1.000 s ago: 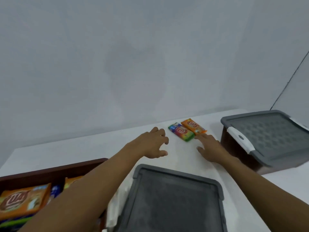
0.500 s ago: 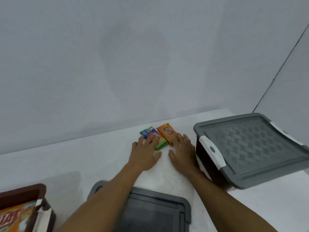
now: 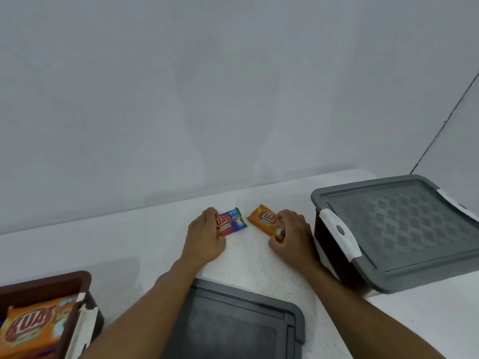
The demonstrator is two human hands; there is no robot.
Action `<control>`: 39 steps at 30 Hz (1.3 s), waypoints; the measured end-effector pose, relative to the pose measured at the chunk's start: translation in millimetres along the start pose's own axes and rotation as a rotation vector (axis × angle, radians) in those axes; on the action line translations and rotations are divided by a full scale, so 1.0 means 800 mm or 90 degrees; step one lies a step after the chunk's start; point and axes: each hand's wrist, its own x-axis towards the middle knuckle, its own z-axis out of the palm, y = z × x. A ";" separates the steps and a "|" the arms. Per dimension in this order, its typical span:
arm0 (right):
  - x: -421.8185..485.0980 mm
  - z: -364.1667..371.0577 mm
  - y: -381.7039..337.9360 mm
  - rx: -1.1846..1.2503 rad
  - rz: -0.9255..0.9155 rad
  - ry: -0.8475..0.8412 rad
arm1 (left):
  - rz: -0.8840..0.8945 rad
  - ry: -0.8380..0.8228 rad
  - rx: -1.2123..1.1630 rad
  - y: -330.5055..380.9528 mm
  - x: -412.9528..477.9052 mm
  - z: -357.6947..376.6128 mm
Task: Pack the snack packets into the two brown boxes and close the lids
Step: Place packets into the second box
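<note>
Two small snack packets lie near the back of the white table. My left hand [image 3: 204, 235] grips the left end of the multicoloured packet [image 3: 233, 222]. My right hand [image 3: 291, 233] grips the near end of the orange packet [image 3: 264, 219]. The two packets lie a little apart. At the bottom left an open brown box [image 3: 49, 282] holds a large orange packet [image 3: 31, 326] and others that are mostly hidden. At the right stands a second brown box [image 3: 328, 244] with its grey lid [image 3: 404, 229] shut on top.
A loose grey lid [image 3: 233, 325] lies flat on the table [image 3: 108, 244] just in front of me, under my forearms. A white latch [image 3: 339, 233] hangs on the right box's lid. A plain grey wall rises behind the table.
Both hands have curled round the packets and drawn them apart, the multicoloured one to the left and the orange one to the right. The view has shifted right.
</note>
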 end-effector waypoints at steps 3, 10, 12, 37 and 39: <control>-0.003 0.001 -0.003 0.011 -0.015 -0.045 | -0.022 0.002 -0.001 -0.005 0.000 0.003; -0.002 0.004 0.002 0.018 -0.037 -0.015 | 0.001 -0.065 0.041 0.002 0.015 -0.015; -0.004 0.005 0.002 0.035 -0.055 -0.006 | 0.027 -0.076 0.067 0.007 0.020 -0.024; -0.043 -0.037 -0.243 0.347 0.225 -0.340 | 0.092 -0.197 0.058 -0.069 -0.116 -0.309; -0.070 -0.032 -0.285 0.406 0.218 -0.322 | 0.100 -0.188 0.022 -0.102 -0.158 -0.343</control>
